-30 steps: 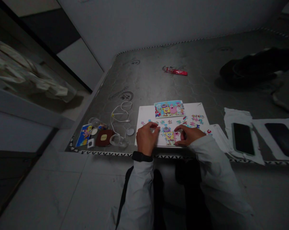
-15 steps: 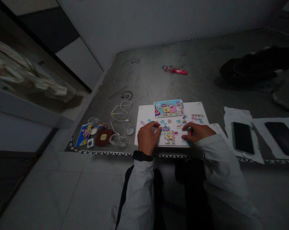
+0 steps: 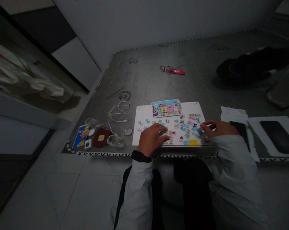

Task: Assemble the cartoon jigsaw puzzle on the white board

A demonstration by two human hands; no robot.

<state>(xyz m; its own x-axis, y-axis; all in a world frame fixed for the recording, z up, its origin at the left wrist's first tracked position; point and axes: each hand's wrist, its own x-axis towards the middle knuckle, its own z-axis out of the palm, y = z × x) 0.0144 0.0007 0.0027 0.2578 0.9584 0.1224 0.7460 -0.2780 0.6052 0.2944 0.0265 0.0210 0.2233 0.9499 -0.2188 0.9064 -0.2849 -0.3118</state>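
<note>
- Head view: a white board [image 3: 144, 112] lies at the near edge of a grey mat [image 3: 159, 80], with a colour reference picture [image 3: 166, 108] propped at its far side.
- The left hand [image 3: 152, 139] lies palm down on the board, fingers together and flat, covering most of a small joined patch of puzzle [image 3: 167, 137] near the board's front edge; only a sliver of that patch shows past the fingertips.
- The right hand [image 3: 218, 128] sits at the board's right edge, fingers curled in and tips drawn together; it seems to pinch a loose piece, but the dim light hides it, so I cannot tell for sure.
- Loose puzzle pieces [image 3: 186, 126] lie scattered, mostly apart from one another, across the middle and right of the board, with a few more toward the left.
- Judged from this, the work is at an early stage: one small cluster is joined, and most pieces lie unplaced.
- Off the board: a white cable [image 3: 118, 115] and small odds and ends to the left, a dark phone [image 3: 277, 135] on paper to the right, a red wrapper [image 3: 172, 70] farther back.
</note>
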